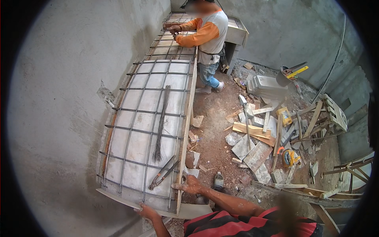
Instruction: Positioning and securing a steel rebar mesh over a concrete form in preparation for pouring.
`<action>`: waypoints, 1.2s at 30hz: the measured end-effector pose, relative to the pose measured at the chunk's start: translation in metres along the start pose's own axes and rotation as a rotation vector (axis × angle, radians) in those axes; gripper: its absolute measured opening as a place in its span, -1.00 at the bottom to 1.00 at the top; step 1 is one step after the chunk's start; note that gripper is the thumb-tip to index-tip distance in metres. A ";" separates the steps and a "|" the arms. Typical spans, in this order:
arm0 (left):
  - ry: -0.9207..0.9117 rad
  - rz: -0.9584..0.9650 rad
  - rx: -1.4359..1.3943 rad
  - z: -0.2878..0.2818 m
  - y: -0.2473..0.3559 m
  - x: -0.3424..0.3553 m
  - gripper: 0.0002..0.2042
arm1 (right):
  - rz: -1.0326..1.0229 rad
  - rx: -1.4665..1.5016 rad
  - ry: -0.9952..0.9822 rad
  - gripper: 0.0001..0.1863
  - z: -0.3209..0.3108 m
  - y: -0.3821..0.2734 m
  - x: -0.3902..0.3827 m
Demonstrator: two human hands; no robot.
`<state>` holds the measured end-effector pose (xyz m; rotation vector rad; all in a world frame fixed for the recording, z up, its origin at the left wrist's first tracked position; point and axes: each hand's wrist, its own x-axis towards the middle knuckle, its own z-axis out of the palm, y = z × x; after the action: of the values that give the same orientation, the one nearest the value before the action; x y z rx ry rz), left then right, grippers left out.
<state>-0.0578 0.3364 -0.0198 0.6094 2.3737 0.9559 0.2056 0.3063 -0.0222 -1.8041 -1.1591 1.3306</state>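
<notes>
A grid of steel rebar lies over pale panels inside a long wooden formwork. My left hand grips the thin front board at the near end, fingers at its edge. Nearby, my right hand grips the wooden side board close to the near corner, fingers reaching over its top. Between the hands and the middle of the grid rest open end-cutting pincers, on the rebar by the side board. Farther up, a bundle of thin tie wire lies lengthwise on the bars.
A co-worker stands at the far right side of the formwork, hands over the rebar. A concrete wall runs along the left. On the right floor lie a shovel, planks, broken slabs, yellow containers and a bucket.
</notes>
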 end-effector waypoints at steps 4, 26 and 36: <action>0.018 0.038 0.033 0.001 -0.011 0.009 -0.25 | 0.014 0.049 -0.042 0.08 -0.004 -0.003 0.000; 0.013 -0.011 -0.005 0.002 -0.005 0.005 -0.26 | 0.089 -0.019 -0.125 0.19 -0.011 -0.011 -0.004; -0.004 0.001 0.017 0.002 -0.006 0.008 -0.27 | 0.069 -0.010 -0.062 0.21 -0.012 -0.017 -0.008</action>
<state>-0.0639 0.3377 -0.0271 0.6187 2.3806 0.9351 0.2110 0.3065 -0.0003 -1.8367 -1.1467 1.4317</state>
